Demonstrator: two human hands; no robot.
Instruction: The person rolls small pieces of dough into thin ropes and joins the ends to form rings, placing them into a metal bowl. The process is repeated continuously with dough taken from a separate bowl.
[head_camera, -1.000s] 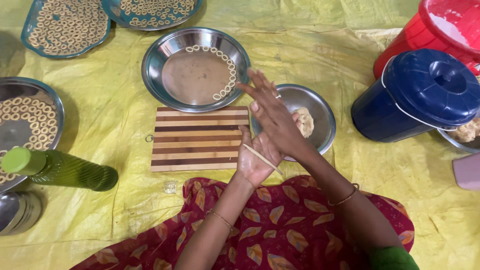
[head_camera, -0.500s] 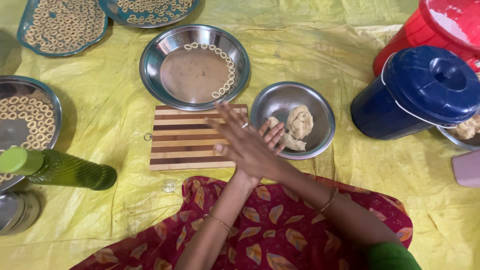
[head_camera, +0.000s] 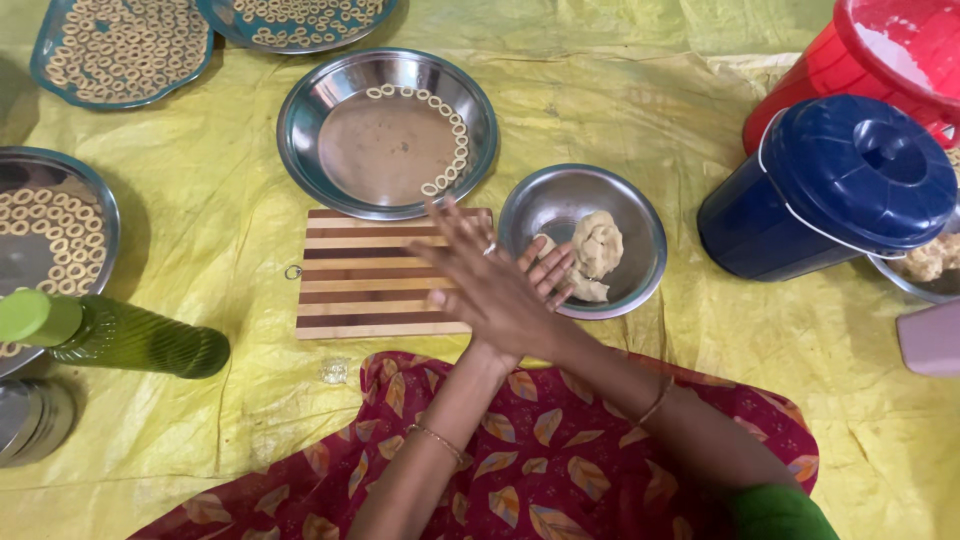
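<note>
Right hand on top, flat, fingers spread toward the far left, a ring on one finger. Left hand beneath it, palm up, only the fingertips showing past the right hand's edge. Palms pressed together, crossed; whatever lies between them hidden. Both hands hovering over the near right corner of the striped wooden board, rectangular, light and dark bands, a small metal ring at its left edge.

Just right of the hands, a small round steel bowl, shiny, holding a rough beige lump of dough. Beyond the board, a wide steel plate with a curved row of small pale dough rings along its right rim. At far left, teal trays crowded with the same rings; at the left edge, another steel plate with more rings. Near left, a ribbed green plastic bottle lying on its side, lighter green cap. At right, a dark blue plastic bucket with domed lid and white wire handle; behind it a red bucket with white powder inside. Underneath everything, a wrinkled yellow plastic sheet. Nearest, red cloth with a leaf print across the lap.
</note>
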